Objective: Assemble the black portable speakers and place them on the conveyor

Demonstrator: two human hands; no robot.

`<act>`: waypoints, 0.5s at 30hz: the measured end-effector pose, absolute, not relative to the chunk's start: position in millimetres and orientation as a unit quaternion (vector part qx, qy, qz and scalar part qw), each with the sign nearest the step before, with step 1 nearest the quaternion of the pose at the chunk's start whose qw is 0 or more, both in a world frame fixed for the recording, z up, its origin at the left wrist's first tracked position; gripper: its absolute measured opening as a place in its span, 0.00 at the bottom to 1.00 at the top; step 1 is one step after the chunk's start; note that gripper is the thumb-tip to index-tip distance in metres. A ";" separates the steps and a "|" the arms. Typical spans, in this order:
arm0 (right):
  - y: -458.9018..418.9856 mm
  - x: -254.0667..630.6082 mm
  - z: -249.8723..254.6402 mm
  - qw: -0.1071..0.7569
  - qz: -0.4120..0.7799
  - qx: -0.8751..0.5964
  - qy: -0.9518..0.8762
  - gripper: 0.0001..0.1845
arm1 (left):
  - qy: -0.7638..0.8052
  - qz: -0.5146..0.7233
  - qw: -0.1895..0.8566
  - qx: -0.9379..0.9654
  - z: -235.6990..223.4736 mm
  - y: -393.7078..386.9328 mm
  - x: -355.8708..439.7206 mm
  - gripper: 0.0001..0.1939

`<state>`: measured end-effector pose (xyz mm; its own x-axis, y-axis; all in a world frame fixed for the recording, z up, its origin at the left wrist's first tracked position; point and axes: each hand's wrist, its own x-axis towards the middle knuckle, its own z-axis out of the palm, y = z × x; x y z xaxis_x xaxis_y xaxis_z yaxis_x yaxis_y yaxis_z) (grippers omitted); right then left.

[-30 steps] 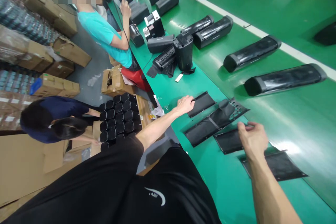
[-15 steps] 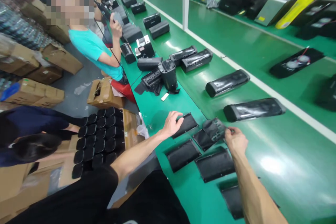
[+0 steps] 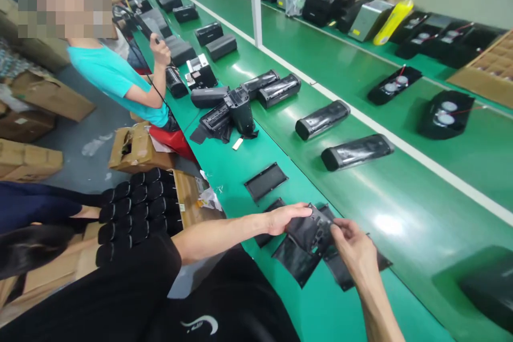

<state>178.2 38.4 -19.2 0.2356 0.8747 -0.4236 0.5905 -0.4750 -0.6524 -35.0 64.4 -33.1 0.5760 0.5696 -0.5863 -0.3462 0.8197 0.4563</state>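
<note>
head camera looks forward and down at the hands (image 3: 288, 219).

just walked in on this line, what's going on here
A person holds a flexible black cut-out sheet between their left hand and right hand, above more black sheets, including a flat rectangular black sheet, on a green workbench. Farther along, a co-worker in a teal T-shirt is near long black film-wrapped bars.

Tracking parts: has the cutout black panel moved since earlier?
Yes: the cutout black panel is up between the left hand and right hand, nearer the person than the flat black panel.
</note>
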 end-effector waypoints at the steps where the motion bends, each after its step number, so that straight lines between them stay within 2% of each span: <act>1: 26.9 173.3 -19.0 0.186 0.389 -0.767 -0.476 0.37 | 0.373 0.252 0.884 0.123 -34.0 55.8 -33.2 0.21; 4: 1.0 158.3 -19.3 0.211 0.362 -0.761 -0.495 0.45 | 0.388 0.211 0.893 0.082 -39.3 34.3 -31.1 0.19; 9: -25.1 148.7 -21.5 0.205 0.361 -0.778 -0.472 0.32 | 0.380 0.171 0.907 0.065 -42.3 13.7 -34.9 0.23; 12: -35.3 150.3 -20.1 0.211 0.362 -0.789 -0.450 0.32 | 0.365 0.167 0.912 0.085 -35.9 9.8 -38.5 0.25; 15: -41.3 150.9 -17.1 0.221 0.364 -0.792 -0.437 0.34 | 0.381 0.167 0.901 0.123 -28.2 9.7 -40.2 0.20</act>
